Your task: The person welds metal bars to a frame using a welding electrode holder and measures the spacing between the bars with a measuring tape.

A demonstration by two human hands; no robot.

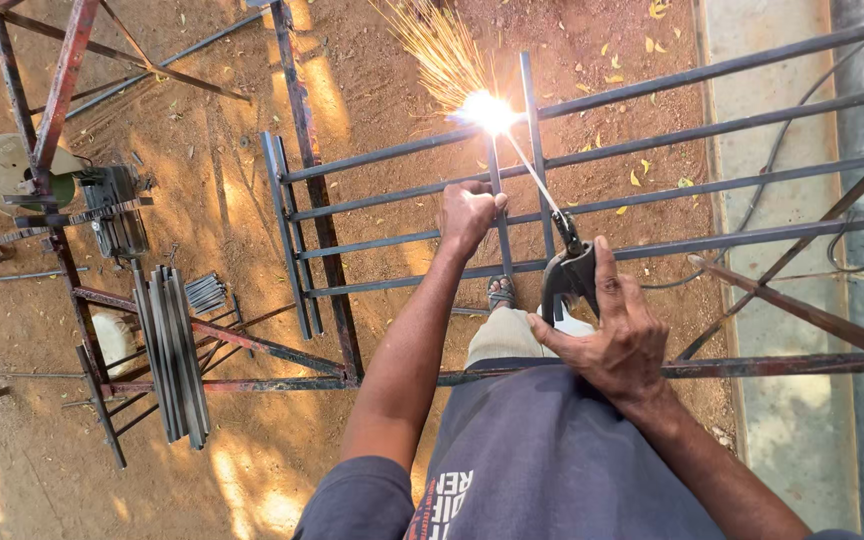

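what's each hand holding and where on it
Right hand grips the electrode holder by its handle. Left hand clasps the short upright bar of the metal grille partway up.

Weld glare [489,110] washed out the rod tip and the joint under it. Metal gate [652,170] ran off the right edge. Left hand [467,215] covered part of the upright bar. Cable [782,140] was cut off at top. Chop saw [112,205] was half hidden behind the red frame [52,110].

cut-off saw [112,205] on red stand | steel bar bundle [170,350] | cable [782,130] | dry leaves [642,172]
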